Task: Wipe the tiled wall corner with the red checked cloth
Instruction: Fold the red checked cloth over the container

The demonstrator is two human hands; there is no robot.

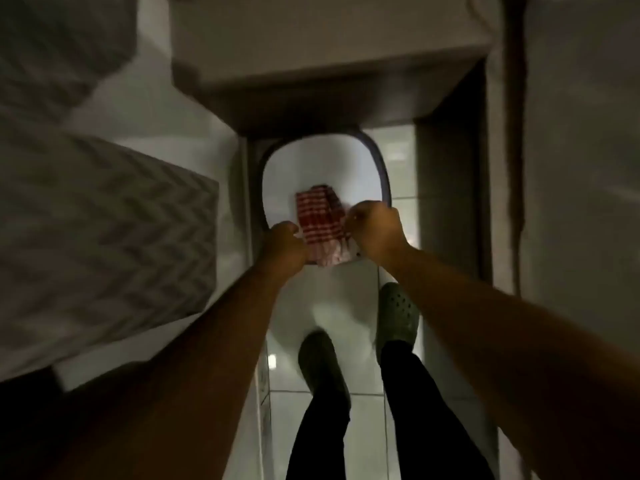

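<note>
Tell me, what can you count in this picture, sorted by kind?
Hands: 2, the left hand and the right hand, both gripping the cloth
Red checked cloth: 1, held over the basin
White basin: 1
Green clogs: 2, the left clog and the right clog
Total: 6

Both forearms are bare, without sleeves. Black trousers (408, 410) cover the legs, and dark green perforated clogs (398, 315) are on the feet, below the trouser hems.
</note>
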